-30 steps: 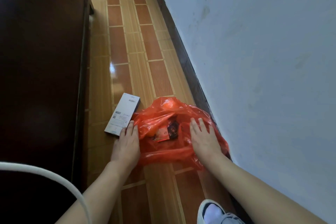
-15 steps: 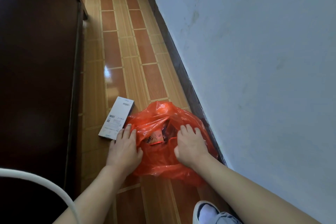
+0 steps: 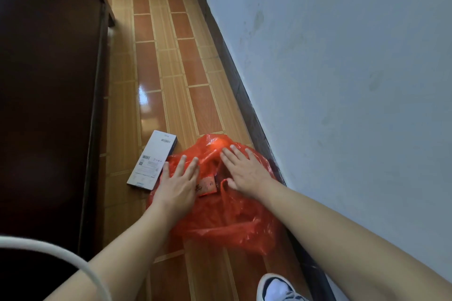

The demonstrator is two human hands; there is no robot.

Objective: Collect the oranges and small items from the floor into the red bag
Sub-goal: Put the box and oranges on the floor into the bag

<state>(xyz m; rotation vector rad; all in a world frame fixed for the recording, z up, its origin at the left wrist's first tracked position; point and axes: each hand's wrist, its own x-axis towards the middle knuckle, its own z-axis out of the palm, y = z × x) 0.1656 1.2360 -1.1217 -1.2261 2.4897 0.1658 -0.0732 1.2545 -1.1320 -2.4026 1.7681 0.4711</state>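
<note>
While the crumpled red plastic bag (image 3: pixel 227 212) lies on the glossy brown tiled floor (image 3: pixel 156 76) close against the dark skirting of the pale wall (image 3: pixel 342 80), both bare hands rest on top of it in the head view. The left hand (image 3: pixel 177 186) lies flat on the bag's near-left part, fingers (image 3: pixel 182 162) spread and pointing toward twelve o'clock, palm down, gripping nothing. The right hand (image 3: pixel 244 170) lies flat as well, fingers fanned toward eleven o'clock across the bag's far side, closed on nothing; its fingertips reach a rounded orange bulge (image 3: pixel 217 145) under the plastic at the bag's twelve o'clock end. Between the two hands a small orange-and-dark printed packet (image 3: pixel 206 184) shows in the bag's mouth, and a thin handle loop (image 3: pixel 223 188) of the bag runs beside the right thumb. A long flat white cardboard box (image 3: pixel 154 160) with barcode labels lies on the tiles at ten o'clock from the bag, just beside the left hand's outer finger; whether they touch cannot be told. A dark wooden cabinet (image 3: pixel 49 105) fills the nine o'clock side. A white-toed shoe (image 3: pixel 277 288) sits at five o'clock.
</note>
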